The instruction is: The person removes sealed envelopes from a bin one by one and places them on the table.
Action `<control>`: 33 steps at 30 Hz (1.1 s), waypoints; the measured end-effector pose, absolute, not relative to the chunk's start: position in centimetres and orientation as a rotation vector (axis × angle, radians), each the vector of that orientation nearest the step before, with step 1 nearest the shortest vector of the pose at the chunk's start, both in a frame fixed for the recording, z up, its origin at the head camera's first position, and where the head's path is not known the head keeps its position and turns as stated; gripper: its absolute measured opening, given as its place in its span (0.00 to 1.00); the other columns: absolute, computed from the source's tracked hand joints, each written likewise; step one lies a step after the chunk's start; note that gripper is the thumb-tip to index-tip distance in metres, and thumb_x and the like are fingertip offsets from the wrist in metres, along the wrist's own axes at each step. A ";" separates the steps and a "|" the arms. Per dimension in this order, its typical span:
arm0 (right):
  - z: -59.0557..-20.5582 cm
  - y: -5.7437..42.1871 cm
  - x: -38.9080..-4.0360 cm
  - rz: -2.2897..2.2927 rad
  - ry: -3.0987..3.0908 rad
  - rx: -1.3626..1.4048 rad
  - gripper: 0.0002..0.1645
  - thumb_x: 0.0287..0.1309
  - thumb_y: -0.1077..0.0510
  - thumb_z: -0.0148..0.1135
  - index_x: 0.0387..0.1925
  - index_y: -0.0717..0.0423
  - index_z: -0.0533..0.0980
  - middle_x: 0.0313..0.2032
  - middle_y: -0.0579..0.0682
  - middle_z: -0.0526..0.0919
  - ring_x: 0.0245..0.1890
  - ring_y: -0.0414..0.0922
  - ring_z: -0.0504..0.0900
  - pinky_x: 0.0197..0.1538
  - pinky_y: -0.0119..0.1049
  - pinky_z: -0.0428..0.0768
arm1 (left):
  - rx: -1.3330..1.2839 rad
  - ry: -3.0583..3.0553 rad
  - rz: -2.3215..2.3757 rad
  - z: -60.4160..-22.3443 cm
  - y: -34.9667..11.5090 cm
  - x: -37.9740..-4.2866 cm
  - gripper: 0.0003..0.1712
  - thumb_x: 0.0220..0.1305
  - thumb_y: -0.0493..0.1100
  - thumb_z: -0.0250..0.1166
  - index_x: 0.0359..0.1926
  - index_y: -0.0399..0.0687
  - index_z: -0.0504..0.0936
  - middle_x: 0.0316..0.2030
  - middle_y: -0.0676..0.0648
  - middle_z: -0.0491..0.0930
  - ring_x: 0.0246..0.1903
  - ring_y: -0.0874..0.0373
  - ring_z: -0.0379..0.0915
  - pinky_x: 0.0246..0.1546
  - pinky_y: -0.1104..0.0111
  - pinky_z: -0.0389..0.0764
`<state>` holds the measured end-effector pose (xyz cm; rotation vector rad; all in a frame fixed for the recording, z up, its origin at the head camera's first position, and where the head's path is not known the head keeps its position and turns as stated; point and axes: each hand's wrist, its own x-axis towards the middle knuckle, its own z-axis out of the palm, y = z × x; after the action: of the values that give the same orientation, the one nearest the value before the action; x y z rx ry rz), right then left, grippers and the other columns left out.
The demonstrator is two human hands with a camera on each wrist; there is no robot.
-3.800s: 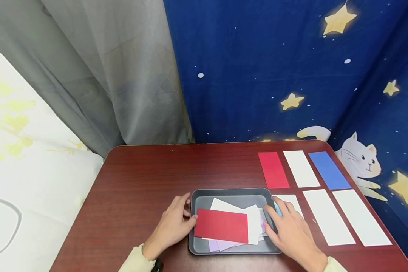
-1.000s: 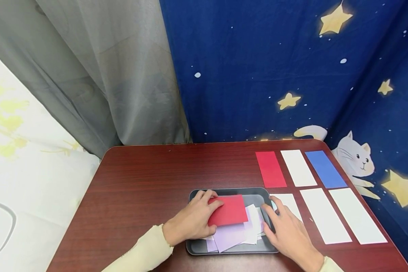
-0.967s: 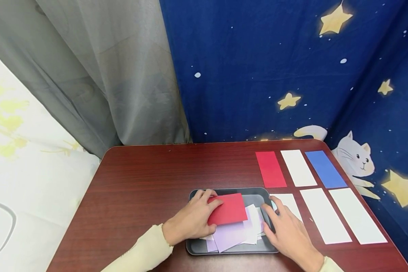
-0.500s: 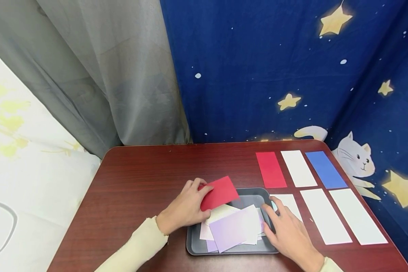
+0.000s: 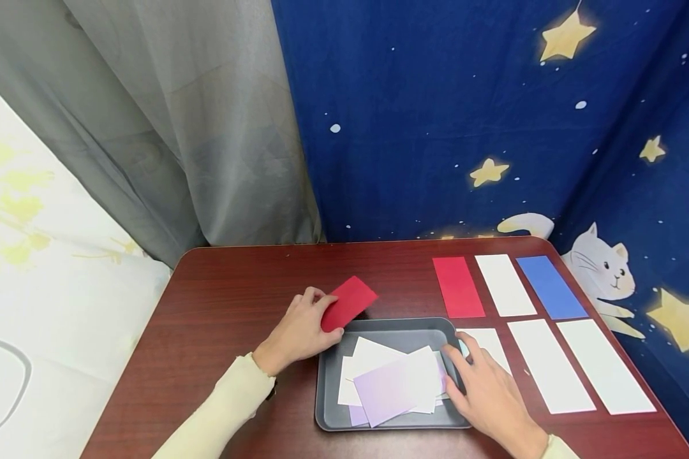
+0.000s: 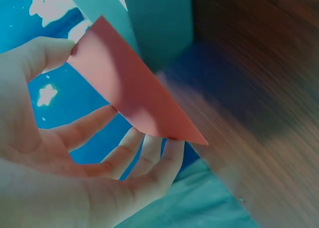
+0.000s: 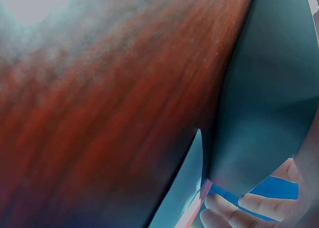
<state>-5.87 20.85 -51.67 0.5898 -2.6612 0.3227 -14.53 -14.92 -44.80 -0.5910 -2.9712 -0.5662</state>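
Thumb and fingers of the left hand [image 5: 295, 328] pinched a red rectangular paper card [image 5: 349, 303], tilted at the far left corner of a shallow, round-cornered dark grey tray [image 5: 328, 417]. Inside lay overlapping white paper sheets [image 5: 373, 352] and a smooth, pale purple card [image 5: 381, 389], while the right hand [image 5: 490, 392] curved its fingers about the tray's right rim; farther right, a flat red paper rectangle [image 5: 458, 287], crisp white rectangles [image 5: 505, 285] and a blue rectangle [image 5: 552, 287] rested on the glossy wood-grained table [image 5: 247, 287].
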 end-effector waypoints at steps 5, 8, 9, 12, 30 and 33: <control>-51.7 20.9 -5.8 0.321 -2.667 0.581 0.28 0.53 0.45 0.63 0.56 0.47 0.76 0.60 0.57 0.70 0.38 0.46 0.77 0.30 0.41 0.76 | -0.415 -2.992 -0.558 -45.4 -15.9 -15.6 0.37 0.55 0.59 0.65 0.64 0.46 0.75 0.52 0.40 0.71 0.43 0.47 0.69 0.38 0.61 0.76; -51.7 20.9 -5.8 0.318 -2.674 0.577 0.28 0.53 0.45 0.63 0.56 0.47 0.76 0.60 0.57 0.70 0.38 0.46 0.77 0.30 0.41 0.76 | -0.333 -3.012 -0.544 -45.8 -16.4 -16.2 0.38 0.56 0.60 0.64 0.64 0.44 0.75 0.51 0.38 0.71 0.42 0.45 0.70 0.39 0.58 0.76; -51.7 20.9 -5.8 0.315 -2.676 0.575 0.28 0.53 0.45 0.63 0.56 0.47 0.77 0.60 0.57 0.70 0.37 0.46 0.77 0.30 0.41 0.76 | -0.310 -3.019 -0.538 -45.9 -16.5 -16.3 0.39 0.56 0.60 0.64 0.63 0.43 0.75 0.51 0.37 0.71 0.41 0.45 0.70 0.39 0.58 0.76; -51.7 20.9 -5.8 0.310 -2.680 0.572 0.28 0.53 0.45 0.63 0.56 0.48 0.77 0.60 0.57 0.70 0.37 0.46 0.77 0.30 0.41 0.76 | -0.256 -3.035 -0.513 -46.2 -16.8 -16.7 0.39 0.57 0.61 0.64 0.63 0.40 0.75 0.50 0.36 0.71 0.40 0.44 0.71 0.40 0.56 0.76; -51.8 20.9 -5.8 0.291 -2.672 0.582 0.28 0.54 0.44 0.62 0.56 0.48 0.77 0.60 0.57 0.70 0.35 0.48 0.77 0.29 0.41 0.75 | 0.072 -3.170 -0.206 -47.7 -17.4 -18.4 0.43 0.56 0.62 0.64 0.59 0.32 0.71 0.39 0.29 0.67 0.37 0.36 0.71 0.30 0.50 0.80; -51.8 20.9 -5.8 0.290 -2.674 0.580 0.28 0.54 0.44 0.62 0.56 0.48 0.77 0.60 0.57 0.70 0.35 0.47 0.77 0.28 0.40 0.75 | 0.115 -3.206 -0.141 -48.1 -17.2 -18.7 0.44 0.56 0.63 0.64 0.62 0.32 0.69 0.39 0.29 0.67 0.38 0.35 0.71 0.29 0.51 0.80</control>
<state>-5.83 20.87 -51.75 0.5799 -2.6737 0.2900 -18.65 -17.21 -48.07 0.1153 -3.2062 -0.1406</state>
